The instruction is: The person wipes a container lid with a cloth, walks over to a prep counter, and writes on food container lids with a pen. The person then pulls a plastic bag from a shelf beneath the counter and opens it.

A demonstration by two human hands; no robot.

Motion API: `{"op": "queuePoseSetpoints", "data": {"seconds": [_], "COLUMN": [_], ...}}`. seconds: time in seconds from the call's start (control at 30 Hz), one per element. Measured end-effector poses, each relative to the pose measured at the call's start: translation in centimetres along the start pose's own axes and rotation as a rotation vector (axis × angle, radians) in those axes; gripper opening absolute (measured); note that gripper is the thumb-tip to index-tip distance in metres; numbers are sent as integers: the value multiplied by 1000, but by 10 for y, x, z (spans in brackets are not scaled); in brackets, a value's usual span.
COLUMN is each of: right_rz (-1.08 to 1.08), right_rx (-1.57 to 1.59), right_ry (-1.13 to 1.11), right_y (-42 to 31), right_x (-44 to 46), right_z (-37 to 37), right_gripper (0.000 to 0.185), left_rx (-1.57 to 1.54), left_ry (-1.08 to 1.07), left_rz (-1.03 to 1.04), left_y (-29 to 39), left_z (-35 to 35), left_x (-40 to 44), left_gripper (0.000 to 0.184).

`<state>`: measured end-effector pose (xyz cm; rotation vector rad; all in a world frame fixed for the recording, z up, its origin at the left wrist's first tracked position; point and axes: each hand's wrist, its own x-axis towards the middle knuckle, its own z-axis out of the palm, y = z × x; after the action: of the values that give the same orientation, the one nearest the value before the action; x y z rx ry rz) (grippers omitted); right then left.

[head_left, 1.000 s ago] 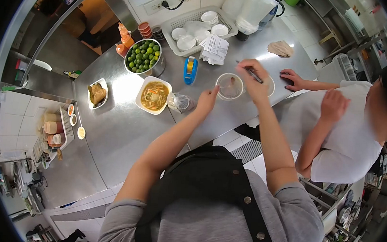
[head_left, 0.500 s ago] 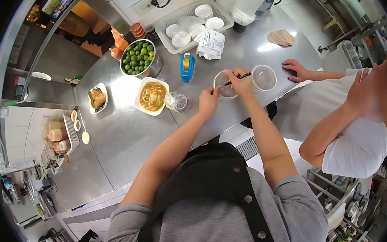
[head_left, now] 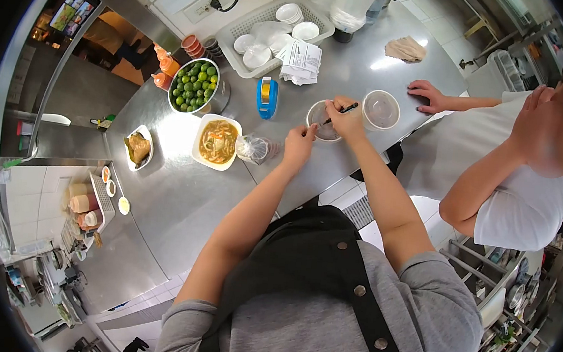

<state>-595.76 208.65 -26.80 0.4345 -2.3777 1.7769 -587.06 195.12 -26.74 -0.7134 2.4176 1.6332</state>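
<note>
My right hand (head_left: 347, 120) is closed around a black marker (head_left: 349, 108), which slants over the lid of a round container (head_left: 315, 112). My left hand (head_left: 298, 144) is at that container's left rim with its fingers pinched. Something small and dark shows at those fingertips, too small to name. A second round container (head_left: 380, 110) with a clear lid stands just to the right. Left of my left hand is a clear plastic-wrapped item (head_left: 253, 148), beside a white bowl of noodle soup (head_left: 218, 142).
A blue tape dispenser (head_left: 266, 98), receipts (head_left: 301, 61), a grey basket of small dishes (head_left: 231, 61) and a pot of green limes (head_left: 194, 86) stand behind. A cloth (head_left: 405, 49) lies back right. A co-worker's hand (head_left: 426, 96) rests on the table's right edge.
The whole view has shifted slightly. My right hand and the marker have moved a little over the lid, and the hand now covers more of it. My left hand stays by the rim.
</note>
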Motion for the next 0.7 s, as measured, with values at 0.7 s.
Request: {"op": "queuePoseSetpoints", "data": {"seconds": [0.7], "right_rz": [33], "right_rx": [50], "right_ry": [81], "right_y": [-4], "right_x": [1], "right_z": [3], "right_gripper": [36], "left_rx": [-26], "left_ry": [-35], "left_rz": [9], "left_y": [-3], "left_z": [-2], "left_x": [1], "left_gripper": [49]}}
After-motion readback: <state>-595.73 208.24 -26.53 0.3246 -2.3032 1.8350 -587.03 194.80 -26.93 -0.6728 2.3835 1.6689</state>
